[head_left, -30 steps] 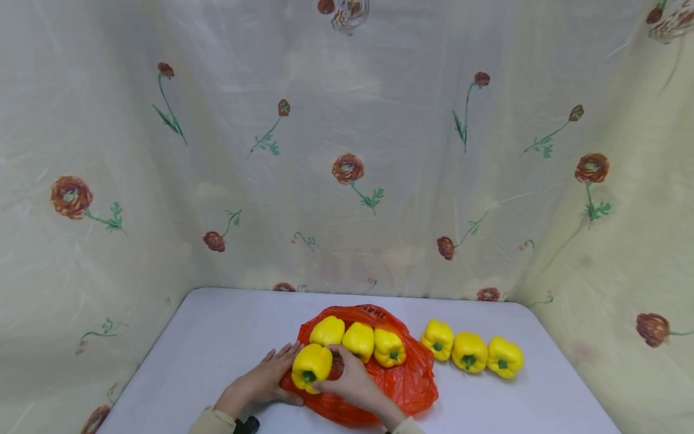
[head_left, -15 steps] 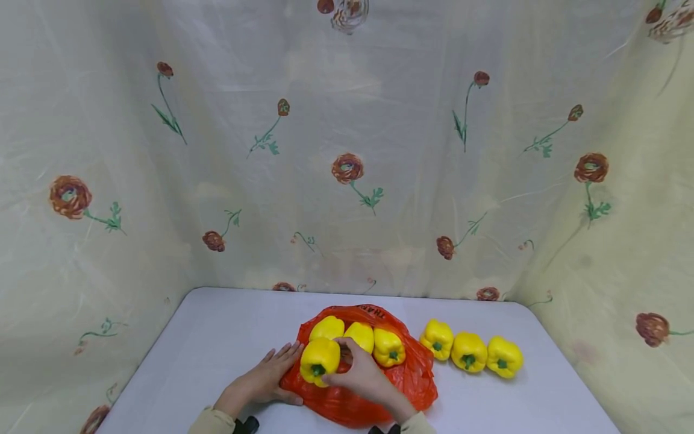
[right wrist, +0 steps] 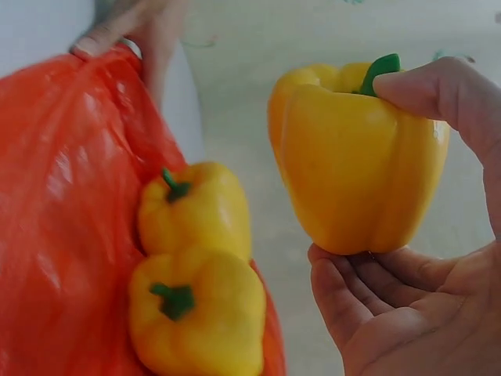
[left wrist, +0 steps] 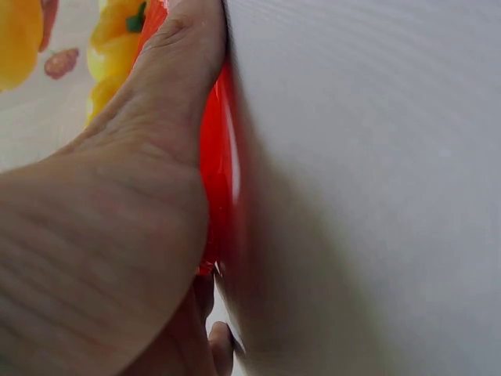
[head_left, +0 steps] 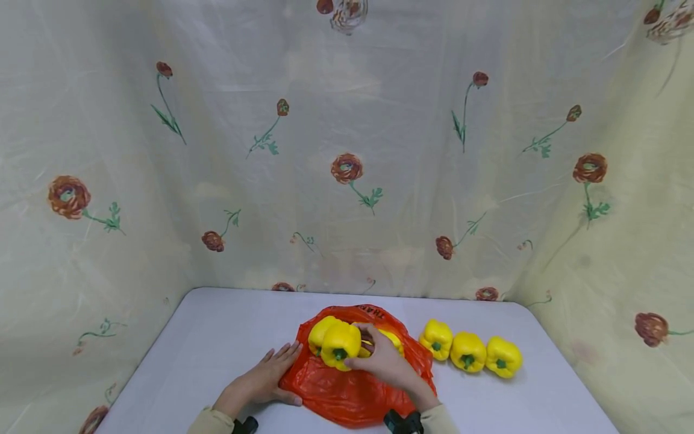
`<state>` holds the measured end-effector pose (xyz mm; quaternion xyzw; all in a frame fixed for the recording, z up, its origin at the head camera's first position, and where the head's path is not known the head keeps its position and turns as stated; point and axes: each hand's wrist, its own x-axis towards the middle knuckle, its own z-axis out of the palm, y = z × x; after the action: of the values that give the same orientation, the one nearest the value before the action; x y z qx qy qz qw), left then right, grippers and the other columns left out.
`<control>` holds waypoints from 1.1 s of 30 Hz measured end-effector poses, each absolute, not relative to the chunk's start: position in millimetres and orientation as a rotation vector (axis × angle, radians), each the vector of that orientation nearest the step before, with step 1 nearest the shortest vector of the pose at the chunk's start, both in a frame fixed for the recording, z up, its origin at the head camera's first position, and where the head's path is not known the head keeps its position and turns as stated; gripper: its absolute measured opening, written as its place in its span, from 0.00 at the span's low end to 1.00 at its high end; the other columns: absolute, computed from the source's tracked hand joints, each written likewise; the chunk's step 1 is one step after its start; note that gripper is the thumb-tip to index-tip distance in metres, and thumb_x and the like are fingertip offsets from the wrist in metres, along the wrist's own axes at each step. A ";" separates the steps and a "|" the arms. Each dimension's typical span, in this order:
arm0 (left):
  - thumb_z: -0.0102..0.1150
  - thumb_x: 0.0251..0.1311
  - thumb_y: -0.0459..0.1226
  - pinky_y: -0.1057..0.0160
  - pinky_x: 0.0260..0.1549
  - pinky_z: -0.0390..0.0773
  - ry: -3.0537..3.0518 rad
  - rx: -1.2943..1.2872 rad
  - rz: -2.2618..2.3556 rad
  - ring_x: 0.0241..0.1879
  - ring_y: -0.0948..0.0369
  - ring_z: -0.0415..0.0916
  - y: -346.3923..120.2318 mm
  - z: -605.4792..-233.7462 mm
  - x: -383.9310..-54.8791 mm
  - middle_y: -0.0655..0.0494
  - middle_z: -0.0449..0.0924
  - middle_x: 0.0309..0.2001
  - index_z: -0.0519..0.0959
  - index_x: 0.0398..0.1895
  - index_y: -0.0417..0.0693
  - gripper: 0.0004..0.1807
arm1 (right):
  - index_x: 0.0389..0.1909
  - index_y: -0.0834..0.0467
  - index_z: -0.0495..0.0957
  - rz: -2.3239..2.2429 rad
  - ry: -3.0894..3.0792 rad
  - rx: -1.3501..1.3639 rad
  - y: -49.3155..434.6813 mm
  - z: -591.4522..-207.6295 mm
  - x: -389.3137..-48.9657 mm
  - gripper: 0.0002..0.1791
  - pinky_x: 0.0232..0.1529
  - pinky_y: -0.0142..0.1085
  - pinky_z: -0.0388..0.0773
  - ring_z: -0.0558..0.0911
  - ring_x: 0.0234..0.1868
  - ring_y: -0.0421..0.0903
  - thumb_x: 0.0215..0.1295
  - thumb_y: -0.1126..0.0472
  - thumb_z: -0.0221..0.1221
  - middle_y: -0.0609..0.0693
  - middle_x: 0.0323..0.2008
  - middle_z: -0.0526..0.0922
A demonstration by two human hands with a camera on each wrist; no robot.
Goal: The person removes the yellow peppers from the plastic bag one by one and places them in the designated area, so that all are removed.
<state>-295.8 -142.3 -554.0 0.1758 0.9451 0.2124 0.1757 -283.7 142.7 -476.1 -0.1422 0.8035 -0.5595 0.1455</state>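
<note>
My right hand (head_left: pixel 384 360) grips a yellow bell pepper (head_left: pixel 340 345) over the red plastic bag (head_left: pixel 347 401). In the right wrist view the thumb presses beside the green stem of that bell pepper (right wrist: pixel 356 168), and the fingers support its other end. Held up, it is apart from the two peppers (right wrist: pixel 196 313) on the bag there. Behind it in the head view another yellow pepper (head_left: pixel 318 333) is partly covered; more yellow shows past my right hand. My left hand (head_left: pixel 265 378) lies with straight fingers on the bag's left edge, against the red plastic (left wrist: pixel 219 157).
Three yellow bell peppers (head_left: pixel 468 352) stand in a row on the white table (head_left: pixel 228 325), right of the bag. A flower-printed curtain (head_left: pixel 379 253) hangs behind and along both sides of the table.
My right hand has carried the bell pepper from the bag's left front toward the back and right, now overlapping the peppers behind. The left hand has stayed at the bag's edge.
</note>
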 end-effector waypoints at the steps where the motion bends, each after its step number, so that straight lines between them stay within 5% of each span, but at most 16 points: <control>1: 0.64 0.39 0.68 0.38 0.72 0.43 2.678 0.499 0.602 0.76 0.47 0.43 -142.6 -554.2 -296.0 0.49 0.49 0.77 0.51 0.76 0.48 0.63 | 0.68 0.58 0.59 -1.613 2.321 -0.403 145.7 -474.2 -284.5 0.44 0.63 0.50 0.72 0.70 0.65 0.57 0.55 0.49 0.70 0.57 0.66 0.66; 24: 0.64 0.40 0.68 0.37 0.72 0.43 2.688 0.547 0.600 0.76 0.46 0.42 -145.1 -549.8 -294.8 0.47 0.48 0.77 0.51 0.76 0.46 0.64 | 0.70 0.59 0.56 -1.737 2.572 -0.182 265.5 -445.0 -295.6 0.43 0.66 0.51 0.68 0.65 0.69 0.61 0.59 0.53 0.67 0.61 0.69 0.63; 33: 0.65 0.40 0.68 0.37 0.72 0.43 2.692 0.538 0.605 0.76 0.46 0.42 -145.3 -549.9 -296.3 0.48 0.47 0.77 0.51 0.76 0.47 0.63 | 0.73 0.62 0.50 -1.740 2.633 -0.092 307.7 -439.1 -291.4 0.45 0.71 0.55 0.58 0.58 0.72 0.62 0.63 0.51 0.63 0.63 0.71 0.58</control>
<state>-296.3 -145.3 -549.9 0.1889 0.9446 0.2123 0.1642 -291.4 307.7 -439.1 -0.0291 0.8339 -0.5510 -0.0078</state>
